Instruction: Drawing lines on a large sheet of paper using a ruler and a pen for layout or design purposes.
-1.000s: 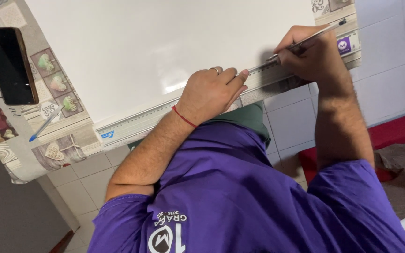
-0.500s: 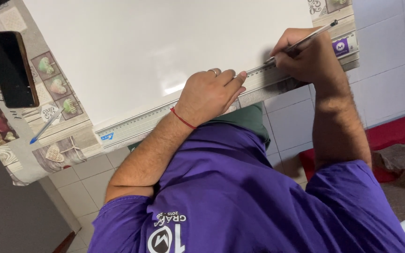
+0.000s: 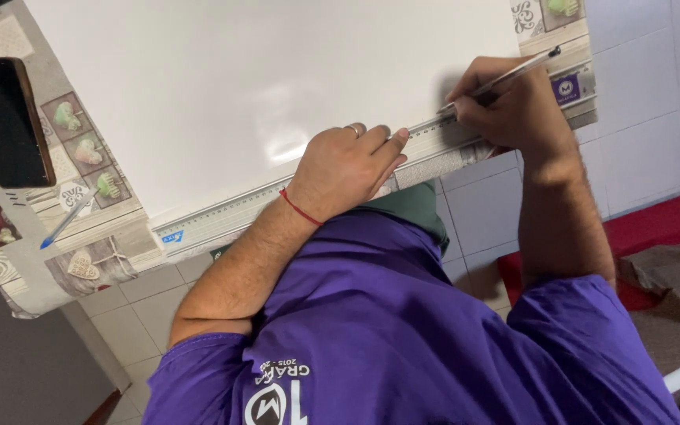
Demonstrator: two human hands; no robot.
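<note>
A table (image 3: 17,260) covered in a patterned cloth with heart pictures carries everything here. A big white sheet (image 3: 261,102) lies flat across most of it, with a long metal ruler (image 3: 230,214) lying along the sheet's near edge. Off to one side, a dark phone (image 3: 8,122) rests on the cloth, and a blue pen (image 3: 71,218) lies near it, just beside the sheet's corner.

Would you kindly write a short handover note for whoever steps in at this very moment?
Left hand: pressed flat on the long metal ruler, pinning it along the near edge of the large white sheet.
Right hand: grips a slim pen, tip at the ruler's edge near its right end.
Done: ruler laid; no drawn line can be made out.
Left: cannot tell how far the line should run.
</note>
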